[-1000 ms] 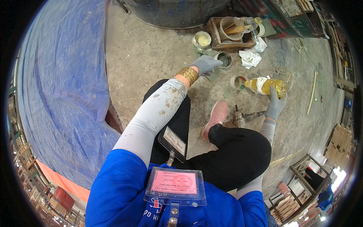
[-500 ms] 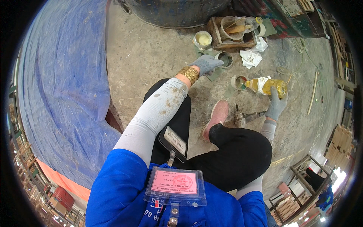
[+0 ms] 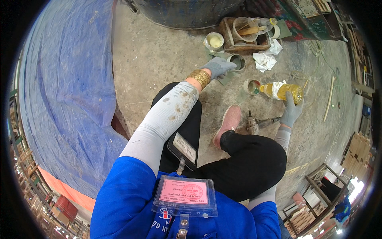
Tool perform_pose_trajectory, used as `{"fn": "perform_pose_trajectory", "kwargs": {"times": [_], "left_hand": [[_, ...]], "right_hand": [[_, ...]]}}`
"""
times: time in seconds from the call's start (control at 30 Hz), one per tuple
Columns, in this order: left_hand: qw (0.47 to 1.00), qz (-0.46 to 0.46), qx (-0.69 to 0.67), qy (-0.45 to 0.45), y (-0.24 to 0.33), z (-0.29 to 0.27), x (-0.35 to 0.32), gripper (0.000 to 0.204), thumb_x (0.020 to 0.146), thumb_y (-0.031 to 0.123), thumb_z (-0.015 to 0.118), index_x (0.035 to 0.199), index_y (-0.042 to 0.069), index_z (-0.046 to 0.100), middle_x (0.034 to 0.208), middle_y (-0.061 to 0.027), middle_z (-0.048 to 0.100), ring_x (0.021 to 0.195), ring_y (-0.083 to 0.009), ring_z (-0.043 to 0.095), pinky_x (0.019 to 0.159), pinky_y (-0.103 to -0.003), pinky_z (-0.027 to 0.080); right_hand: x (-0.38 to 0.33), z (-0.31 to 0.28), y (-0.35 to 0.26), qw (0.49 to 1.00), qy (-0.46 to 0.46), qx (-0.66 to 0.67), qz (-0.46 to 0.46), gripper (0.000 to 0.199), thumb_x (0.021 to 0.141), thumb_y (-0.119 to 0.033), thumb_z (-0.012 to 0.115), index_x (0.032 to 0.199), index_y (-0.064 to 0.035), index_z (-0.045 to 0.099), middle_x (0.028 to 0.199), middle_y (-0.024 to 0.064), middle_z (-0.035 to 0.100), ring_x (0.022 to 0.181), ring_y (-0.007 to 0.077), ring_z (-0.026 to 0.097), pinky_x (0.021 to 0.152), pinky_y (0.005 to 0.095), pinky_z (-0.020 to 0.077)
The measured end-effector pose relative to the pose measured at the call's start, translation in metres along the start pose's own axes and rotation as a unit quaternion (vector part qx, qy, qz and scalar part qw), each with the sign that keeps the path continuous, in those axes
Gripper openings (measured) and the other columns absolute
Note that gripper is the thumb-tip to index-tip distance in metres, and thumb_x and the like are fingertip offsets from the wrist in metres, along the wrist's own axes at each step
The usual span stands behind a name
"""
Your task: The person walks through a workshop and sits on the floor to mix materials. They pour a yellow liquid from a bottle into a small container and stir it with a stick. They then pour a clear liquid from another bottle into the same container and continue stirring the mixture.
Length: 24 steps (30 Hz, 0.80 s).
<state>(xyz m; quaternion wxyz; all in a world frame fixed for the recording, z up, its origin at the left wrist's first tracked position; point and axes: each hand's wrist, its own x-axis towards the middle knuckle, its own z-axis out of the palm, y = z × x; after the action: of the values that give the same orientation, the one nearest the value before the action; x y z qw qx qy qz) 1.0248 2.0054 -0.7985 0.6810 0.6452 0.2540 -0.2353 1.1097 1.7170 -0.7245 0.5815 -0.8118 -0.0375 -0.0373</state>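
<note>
My right hand, in a grey glove, grips the base of a clear plastic bottle of yellow liquid tipped on its side. The bottle's mouth is over a small round can on the concrete floor. My left hand, gloved with gold bangles at the wrist, rests against a second small can farther away. I am crouched, with a pink shoe on the floor below the cans.
A wooden box holds a plastic tub with a stick. Beside it stand a jar of pale paste and crumpled white rags. A metal tool lies by my shoe. A blue tarpaulin covers the left; a dark drum stands behind.
</note>
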Motion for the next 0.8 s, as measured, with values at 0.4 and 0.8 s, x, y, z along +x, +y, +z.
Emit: {"fn": "perform_pose_trajectory", "kwargs": {"times": [0.4, 0.8], "left_hand": [[1.000, -0.012, 0.021, 0.002, 0.0013, -0.0007, 0.0001, 0.054, 0.078, 0.046, 0.057, 0.107, 0.002, 0.055, 0.089, -0.0133, 0.060, 0.069, -0.0182, 0.060, 0.054, -0.027, 0.046], [1.000, -0.001, 0.005, -0.006, 0.0033, 0.0018, -0.0034, 0.055, 0.078, 0.048, 0.056, 0.108, 0.002, 0.054, 0.090, -0.0142, 0.061, 0.071, -0.0193, 0.061, 0.058, -0.028, 0.048]], "right_hand": [[0.0016, -0.0019, 0.0001, 1.000, 0.002, 0.008, 0.010, 0.052, 0.073, -0.011, 0.070, 0.117, 0.0055, 0.046, 0.107, 0.0113, 0.055, 0.093, 0.0173, 0.056, 0.077, 0.0281, 0.0480], [-0.0011, -0.0041, -0.0040, 1.000, 0.004, -0.022, -0.004, 0.053, 0.073, -0.010, 0.071, 0.117, 0.0053, 0.046, 0.106, 0.0107, 0.055, 0.093, 0.0171, 0.055, 0.078, 0.0277, 0.0480]]}}
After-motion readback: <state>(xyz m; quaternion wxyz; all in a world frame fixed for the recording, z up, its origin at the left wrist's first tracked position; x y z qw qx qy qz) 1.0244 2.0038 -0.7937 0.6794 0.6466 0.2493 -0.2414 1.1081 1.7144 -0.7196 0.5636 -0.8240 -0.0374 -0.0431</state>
